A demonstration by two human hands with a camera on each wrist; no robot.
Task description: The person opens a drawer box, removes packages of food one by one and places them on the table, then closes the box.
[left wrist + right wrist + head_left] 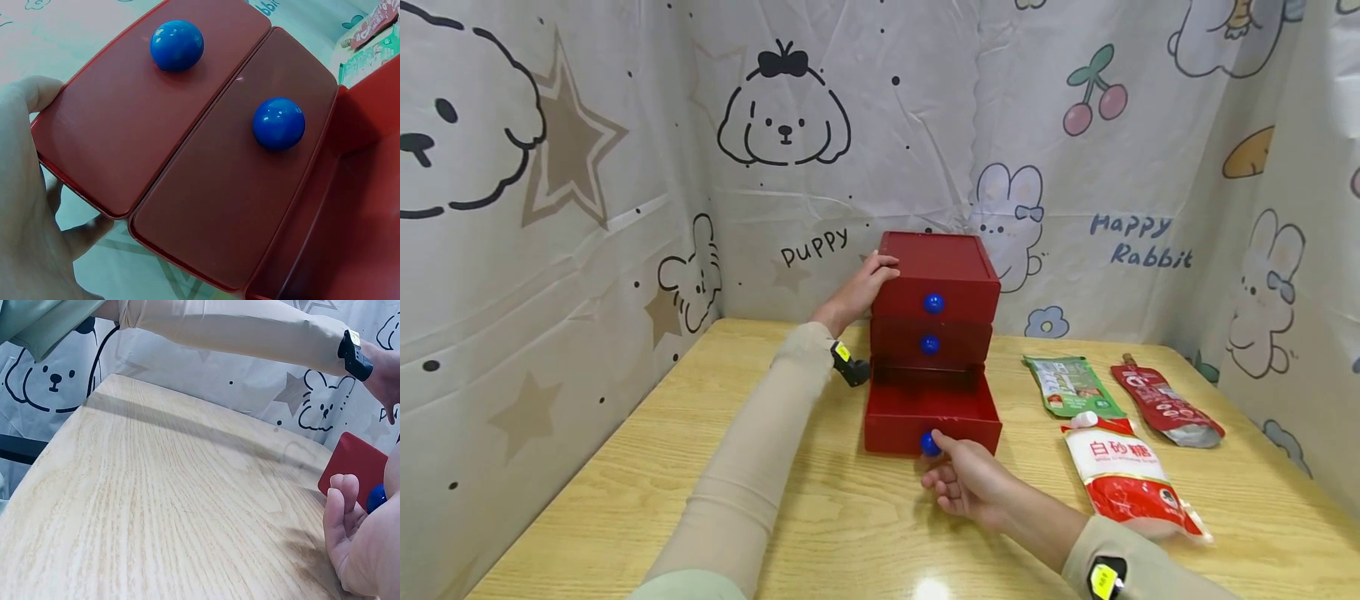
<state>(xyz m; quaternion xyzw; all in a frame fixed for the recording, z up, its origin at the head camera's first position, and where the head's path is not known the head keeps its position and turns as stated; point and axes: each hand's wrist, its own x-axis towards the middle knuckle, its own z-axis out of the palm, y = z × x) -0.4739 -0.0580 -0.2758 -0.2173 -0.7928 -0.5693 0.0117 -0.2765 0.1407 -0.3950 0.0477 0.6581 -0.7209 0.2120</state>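
A red three-drawer cabinet [934, 302] stands at the back middle of the table, with a round blue knob on each drawer. Its bottom drawer [895, 433] is pulled out, and the visible inside is bare red. My left hand [861, 287] grips the cabinet's upper left corner; the left wrist view shows the digits spread around that corner beside the top drawer front [119, 112]. Low at the front, my right hand [973, 479] pinches the bottom drawer's blue knob [930, 443], its other fingers loosely curled beneath. In the right wrist view this knob [376, 499] is partly hidden behind the hand.
To the right on the wooden table [820, 533] lie a white and red bag of sugar [1123, 467], a green packet [1071, 386] and a red spouted pouch [1165, 402]. Patterned cloth [895, 125] hangs behind and along both sides.
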